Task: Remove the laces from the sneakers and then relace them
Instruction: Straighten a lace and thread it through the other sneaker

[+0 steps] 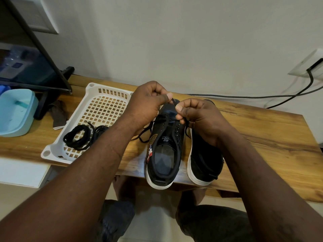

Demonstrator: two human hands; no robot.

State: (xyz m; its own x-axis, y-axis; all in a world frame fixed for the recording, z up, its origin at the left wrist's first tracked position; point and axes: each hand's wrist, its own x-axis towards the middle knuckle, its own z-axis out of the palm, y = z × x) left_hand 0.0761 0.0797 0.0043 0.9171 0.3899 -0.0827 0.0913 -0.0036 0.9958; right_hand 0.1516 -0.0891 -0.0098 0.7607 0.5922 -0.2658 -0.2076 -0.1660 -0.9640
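Black round lace [172, 101] pinched above matte sneaker [164, 149].

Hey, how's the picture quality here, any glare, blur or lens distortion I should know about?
Head view: the light is soft and even, with a pale sheen on the table beside the sneaker; the wide-angle lens stretches the frame's edges and tilts the wall socket; the left hand and right hand pinching the lace look sharp, while the bottom edge is softer.
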